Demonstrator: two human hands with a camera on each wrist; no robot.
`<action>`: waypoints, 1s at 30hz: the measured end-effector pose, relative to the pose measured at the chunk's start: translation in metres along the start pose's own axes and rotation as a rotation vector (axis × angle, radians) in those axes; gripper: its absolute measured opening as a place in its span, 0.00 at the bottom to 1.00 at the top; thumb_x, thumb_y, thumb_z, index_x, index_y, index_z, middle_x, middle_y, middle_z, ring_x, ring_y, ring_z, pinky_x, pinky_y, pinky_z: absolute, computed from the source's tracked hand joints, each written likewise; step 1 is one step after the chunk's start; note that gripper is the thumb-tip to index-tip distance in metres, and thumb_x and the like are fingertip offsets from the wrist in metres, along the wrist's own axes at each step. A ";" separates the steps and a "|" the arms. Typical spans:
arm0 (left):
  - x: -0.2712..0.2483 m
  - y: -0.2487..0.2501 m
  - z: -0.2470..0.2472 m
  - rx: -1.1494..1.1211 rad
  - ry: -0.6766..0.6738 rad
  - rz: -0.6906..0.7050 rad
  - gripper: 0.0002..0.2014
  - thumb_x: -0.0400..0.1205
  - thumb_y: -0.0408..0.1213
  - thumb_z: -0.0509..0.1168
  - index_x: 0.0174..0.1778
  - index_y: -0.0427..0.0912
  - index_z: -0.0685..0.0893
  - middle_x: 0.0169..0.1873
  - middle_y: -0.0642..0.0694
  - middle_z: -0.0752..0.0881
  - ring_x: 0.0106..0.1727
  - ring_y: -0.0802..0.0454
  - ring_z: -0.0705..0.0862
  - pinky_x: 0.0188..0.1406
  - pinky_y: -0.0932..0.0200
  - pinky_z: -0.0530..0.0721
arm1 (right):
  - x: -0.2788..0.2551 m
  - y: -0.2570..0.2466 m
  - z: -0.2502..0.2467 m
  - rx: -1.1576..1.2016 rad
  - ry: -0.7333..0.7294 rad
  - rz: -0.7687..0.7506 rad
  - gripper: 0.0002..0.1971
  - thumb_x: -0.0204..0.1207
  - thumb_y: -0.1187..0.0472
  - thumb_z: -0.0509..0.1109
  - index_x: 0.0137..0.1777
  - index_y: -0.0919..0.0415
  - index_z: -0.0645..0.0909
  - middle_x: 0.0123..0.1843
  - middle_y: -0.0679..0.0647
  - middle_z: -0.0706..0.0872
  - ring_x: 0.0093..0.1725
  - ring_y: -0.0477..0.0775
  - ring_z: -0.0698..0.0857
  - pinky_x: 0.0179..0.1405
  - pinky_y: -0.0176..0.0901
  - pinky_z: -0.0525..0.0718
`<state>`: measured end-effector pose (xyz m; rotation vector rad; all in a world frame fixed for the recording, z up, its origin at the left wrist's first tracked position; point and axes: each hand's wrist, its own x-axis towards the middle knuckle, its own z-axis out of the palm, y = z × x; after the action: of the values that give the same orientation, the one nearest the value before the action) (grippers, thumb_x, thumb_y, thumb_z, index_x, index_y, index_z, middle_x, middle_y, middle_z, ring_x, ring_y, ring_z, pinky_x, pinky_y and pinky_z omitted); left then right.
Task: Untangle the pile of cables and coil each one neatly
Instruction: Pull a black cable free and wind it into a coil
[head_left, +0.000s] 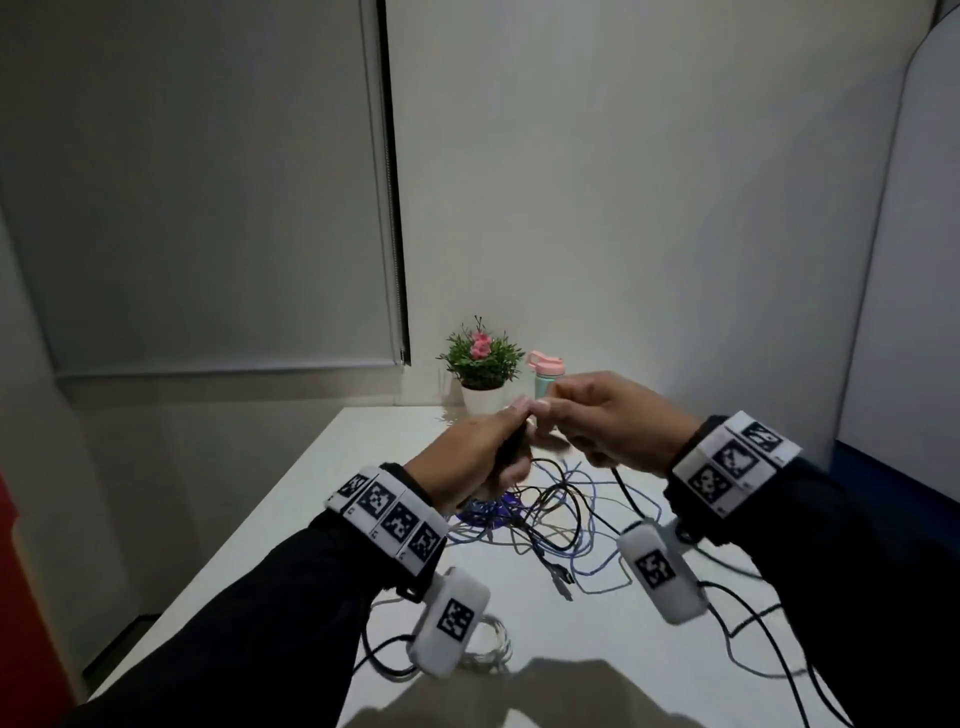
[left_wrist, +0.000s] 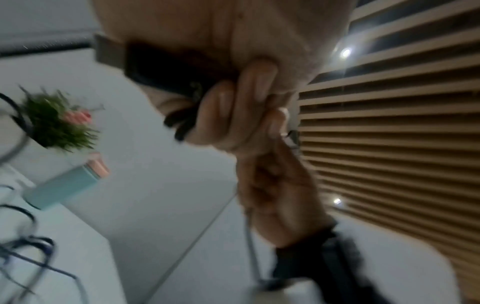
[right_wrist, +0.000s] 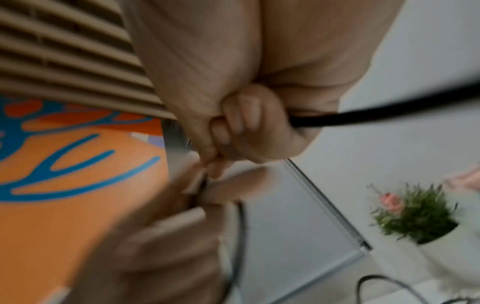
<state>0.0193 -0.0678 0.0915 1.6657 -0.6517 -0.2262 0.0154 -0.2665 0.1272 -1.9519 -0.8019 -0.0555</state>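
A tangle of black and blue cables (head_left: 550, 514) lies on the white table (head_left: 311, 499) below both hands. My left hand (head_left: 478, 457) is raised over the pile and grips a bundle of black cable (head_left: 511, 447), which shows as dark loops inside the curled fingers (left_wrist: 226, 115) in the left wrist view. My right hand (head_left: 602, 421) meets it fingertip to fingertip and pinches the same black cable (right_wrist: 376, 117), which runs out of the fist to the right. A black strand (head_left: 623, 488) hangs from the right hand toward the pile.
A small potted plant (head_left: 482, 364) with pink flowers and a mint bottle with a pink lid (head_left: 545, 376) stand at the table's far edge against the wall. A pale coil (head_left: 488, 644) and more black cable (head_left: 753, 623) lie near the front edge.
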 end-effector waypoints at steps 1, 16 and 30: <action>-0.001 0.003 0.003 -0.076 -0.097 -0.020 0.28 0.90 0.58 0.52 0.46 0.45 0.92 0.18 0.54 0.73 0.16 0.59 0.62 0.16 0.66 0.61 | 0.002 0.002 0.001 -0.020 0.029 -0.029 0.16 0.80 0.48 0.67 0.40 0.61 0.78 0.21 0.46 0.66 0.18 0.45 0.63 0.16 0.34 0.63; -0.004 0.002 -0.022 0.255 0.184 0.024 0.28 0.88 0.56 0.52 0.65 0.36 0.84 0.27 0.53 0.83 0.21 0.55 0.77 0.20 0.63 0.74 | -0.007 -0.007 0.002 0.271 -0.046 0.056 0.10 0.82 0.55 0.68 0.39 0.56 0.82 0.22 0.44 0.65 0.17 0.44 0.61 0.15 0.28 0.62; 0.009 0.016 -0.012 0.148 0.443 0.317 0.21 0.92 0.37 0.55 0.81 0.36 0.69 0.67 0.42 0.85 0.55 0.57 0.90 0.59 0.62 0.87 | -0.022 0.000 0.046 0.144 -0.303 0.174 0.03 0.84 0.62 0.65 0.49 0.61 0.75 0.26 0.50 0.69 0.20 0.49 0.68 0.15 0.37 0.74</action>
<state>0.0282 -0.0638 0.1113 1.6516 -0.5907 0.4178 -0.0153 -0.2403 0.0959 -1.9087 -0.8027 0.4006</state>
